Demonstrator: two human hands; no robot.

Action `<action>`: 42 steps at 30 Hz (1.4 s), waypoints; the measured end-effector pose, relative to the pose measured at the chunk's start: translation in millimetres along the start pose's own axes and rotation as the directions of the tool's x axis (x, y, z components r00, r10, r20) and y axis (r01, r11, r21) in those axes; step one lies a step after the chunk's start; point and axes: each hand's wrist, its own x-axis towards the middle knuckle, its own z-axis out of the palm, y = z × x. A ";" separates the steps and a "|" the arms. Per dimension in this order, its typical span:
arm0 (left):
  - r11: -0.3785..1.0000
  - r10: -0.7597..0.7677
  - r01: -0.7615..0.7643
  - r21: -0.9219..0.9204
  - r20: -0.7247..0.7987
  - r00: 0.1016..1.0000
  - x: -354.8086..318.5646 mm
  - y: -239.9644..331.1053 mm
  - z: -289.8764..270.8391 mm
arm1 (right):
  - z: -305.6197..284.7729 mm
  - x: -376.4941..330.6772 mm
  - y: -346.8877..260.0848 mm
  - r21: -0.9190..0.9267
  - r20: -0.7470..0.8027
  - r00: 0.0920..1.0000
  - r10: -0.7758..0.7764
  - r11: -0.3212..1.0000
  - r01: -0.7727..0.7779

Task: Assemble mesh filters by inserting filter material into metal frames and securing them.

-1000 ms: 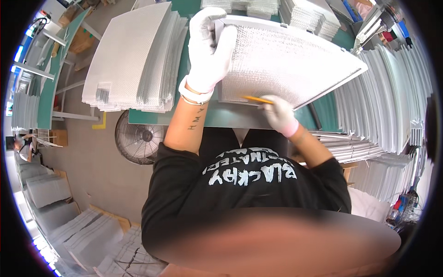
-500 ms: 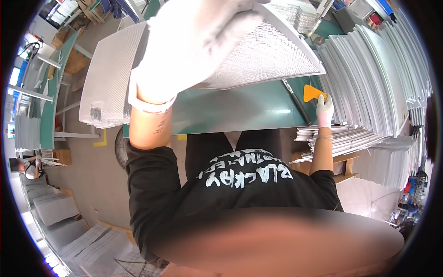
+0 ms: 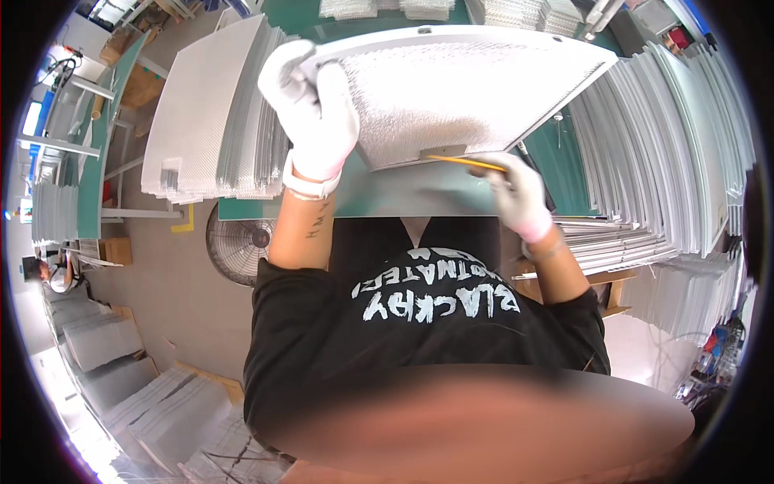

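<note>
A white-framed panel with a silvery mesh face stands tilted above the green tabletop. My gloved left hand grips it by the upper left corner, fingers bent over the frame. In my gloved right hand is a yellow-orange scraper, seen nearly edge-on. Its tip reaches the panel's lower edge, by a small grey rectangular patch; whether it touches I cannot tell. Just beyond the right hand, a dark-handled tool lies on the table, partly covered.
To the left stands a stack of mesh sheets. Rows of white-framed panels crowd the right side, with thin white strips below them. More mesh pieces lie at the back. A floor fan sits under the table's left end.
The panel has come down from close to my view and tilted differently. My left hand has lowered with it. The right hand has lifted the scraper off the table's right side and moved left to the panel.
</note>
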 end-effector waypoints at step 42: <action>0.988 -0.085 0.079 0.133 0.040 0.996 23.5 0.7 15.9 | 54.7 60.1 14.4 -0.401 0.340 0.933 -0.121 0.878 0.260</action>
